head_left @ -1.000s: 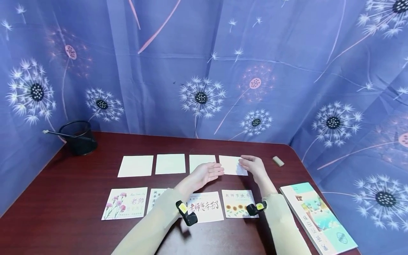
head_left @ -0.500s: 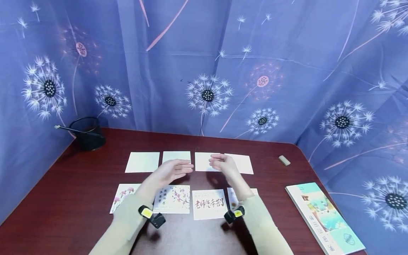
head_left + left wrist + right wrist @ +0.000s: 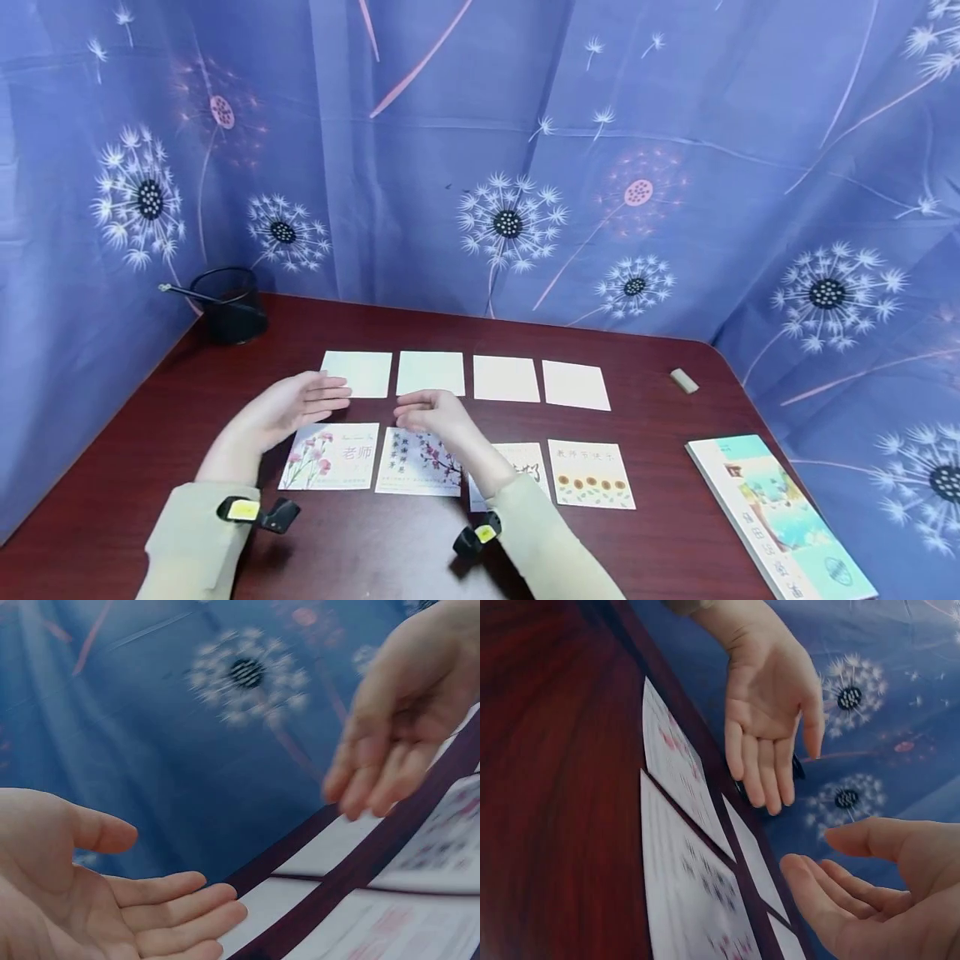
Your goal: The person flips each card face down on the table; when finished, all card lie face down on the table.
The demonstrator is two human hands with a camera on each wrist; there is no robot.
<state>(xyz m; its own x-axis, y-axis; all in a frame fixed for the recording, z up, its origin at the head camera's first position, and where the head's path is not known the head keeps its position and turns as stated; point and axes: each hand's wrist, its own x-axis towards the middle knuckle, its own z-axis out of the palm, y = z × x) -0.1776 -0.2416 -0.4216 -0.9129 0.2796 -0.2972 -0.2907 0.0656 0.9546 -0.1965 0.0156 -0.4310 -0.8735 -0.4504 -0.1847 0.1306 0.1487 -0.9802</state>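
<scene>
My left hand (image 3: 281,414) hovers over the left end of the two card rows, palm turned inward and fingers extended, holding nothing. Facing it, my right hand (image 3: 438,414) is held above the gap between the rows, fingers relaxed and nothing in them. Below the left hand lies a card with pink carnations (image 3: 330,467). Beside it is a plum-blossom card (image 3: 416,475), partly under the right hand. The right forearm covers part of a third card (image 3: 517,458). A sunflower card (image 3: 592,479) ends the row. Several blank white cards (image 3: 506,379) form the back row.
A black mesh pen holder (image 3: 236,317) with a pen stands at the back left. An eraser (image 3: 684,381) lies at the back right, and a thick book (image 3: 780,517) at the right edge. A blue dandelion curtain (image 3: 420,192) hangs behind the dark red table (image 3: 360,550).
Both hands have swept left across the cards, from the right end of the rows to the left end. The head view has shifted slightly left. The cards stay in their places.
</scene>
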